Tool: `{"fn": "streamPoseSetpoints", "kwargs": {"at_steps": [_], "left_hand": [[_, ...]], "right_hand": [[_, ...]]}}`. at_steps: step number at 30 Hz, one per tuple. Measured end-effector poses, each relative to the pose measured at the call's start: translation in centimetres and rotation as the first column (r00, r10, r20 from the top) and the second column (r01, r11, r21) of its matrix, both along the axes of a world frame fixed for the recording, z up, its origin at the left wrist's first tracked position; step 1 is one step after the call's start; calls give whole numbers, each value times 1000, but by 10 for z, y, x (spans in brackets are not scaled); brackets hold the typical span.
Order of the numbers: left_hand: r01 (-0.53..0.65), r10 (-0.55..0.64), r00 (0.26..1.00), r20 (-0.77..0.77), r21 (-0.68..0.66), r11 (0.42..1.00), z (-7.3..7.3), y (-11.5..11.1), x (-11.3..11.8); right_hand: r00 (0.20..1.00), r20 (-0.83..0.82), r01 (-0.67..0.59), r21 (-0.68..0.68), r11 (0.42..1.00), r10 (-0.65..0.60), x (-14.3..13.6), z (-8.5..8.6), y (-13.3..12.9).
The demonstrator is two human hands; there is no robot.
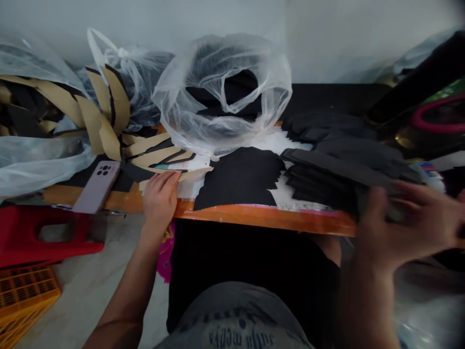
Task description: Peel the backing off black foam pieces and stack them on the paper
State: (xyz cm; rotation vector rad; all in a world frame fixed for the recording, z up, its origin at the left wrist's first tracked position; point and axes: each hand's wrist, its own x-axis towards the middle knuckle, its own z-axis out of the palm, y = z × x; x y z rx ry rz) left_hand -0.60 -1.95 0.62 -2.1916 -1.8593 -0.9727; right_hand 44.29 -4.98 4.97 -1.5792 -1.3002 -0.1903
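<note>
My left hand [162, 194] is at the table's front edge, its fingers closed over a thin, curved tan piece [196, 173]. More tan-and-black curved pieces [154, 149] lie fanned out just beyond it. Between my hands is a spread stack of black flat pieces [241, 177] with stepped edges. My right hand [407, 225] is blurred at the right end of a pile of long dark pieces [327, 167]. Its thumb stands apart from the fingers, and whether it grips a piece is unclear.
An open clear plastic bag [221, 131] with black pieces stands at the back, near a tied bag [141, 72]. A phone [98, 186] lies left on the table edge [254, 218]. Below are a red stool [22, 237] and yellow crate [29, 300]. Pink-handled scissors [421, 118] are far right.
</note>
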Motion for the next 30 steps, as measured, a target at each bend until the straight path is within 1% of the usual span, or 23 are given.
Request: {"fn": "streamPoseSetpoints", "kwargs": {"at_steps": [1,2,3,4,5,6,7,9,10,11,13,14,15,16,17,18,19,20,21,23,25,27,30], "left_hand": [[-7,8,1000,-3,67,998,4,-7,5],[9,-7,1000,-15,124,992,9,-15,11],[49,-43,998,-39,164,985,14,-24,18],[111,-100,992,-71,178,978,20,-32,26],[183,-168,981,-100,168,969,25,-41,33],[249,-234,965,-118,140,958,31,-48,38],[302,-289,949,-123,102,948,35,-54,43],[356,-353,931,-91,20,934,42,-62,49],[348,-347,935,-70,6,937,44,-66,51],[314,-312,948,-59,13,949,46,-69,53],[219,-214,975,-64,79,973,49,-76,59],[209,-203,977,-66,106,972,50,-80,64],[249,-245,968,-53,110,962,51,-84,71],[335,-335,942,-18,85,938,52,-87,78],[447,-449,892,45,45,893,52,-90,85],[551,-547,827,126,8,835,53,-92,92],[625,-609,765,208,-14,780,53,-93,98],[665,-635,721,278,-19,747,52,-94,103],[679,-638,695,333,-10,734,51,-94,107],[678,-626,667,403,17,734,48,-94,111],[662,-613,658,437,52,748,45,-94,112],[652,-613,656,441,76,754,42,-95,111],[635,-611,673,417,99,766,41,-97,112]], "right_hand": [[997,59,-58,17,998,57,-20,-1,-4],[964,83,-251,-37,967,253,-42,-3,-8],[894,70,-434,-113,894,443,-62,-5,-11],[805,34,-579,-175,796,593,-80,-7,-14],[711,-12,-689,-213,693,703,-96,-9,-16],[642,-56,-755,-224,616,765,-107,-11,-17],[590,-97,-799,-217,561,802,-115,-12,-18],[516,-203,-854,-204,479,832,-120,-12,-19],[488,-275,-872,-209,444,828,-120,-10,-20],[463,-361,-886,-225,406,810,-118,-8,-20],[411,-549,-912,-255,322,728,-115,-4,-23],[374,-641,-927,-252,277,670,-115,-3,-25],[323,-723,-946,-227,231,611,-117,-2,-27],[259,-793,-965,-185,187,552,-119,-1,-29],[189,-847,-980,-129,153,497,-122,-2,-31],[122,-886,-989,-68,133,448,-125,-2,-33],[62,-910,-992,-11,127,409,-128,-3,-36],[14,-926,-991,38,129,376,-131,-5,-38],[-23,-938,-988,74,135,345,-133,-7,-40],[-73,-957,-981,119,152,282,-135,-12,-45],[-118,-968,-972,158,172,220,-137,-19,-50],[-185,-970,-958,214,192,158,-139,-25,-54],[-287,-956,-928,295,228,66,-145,-32,-59]]}}
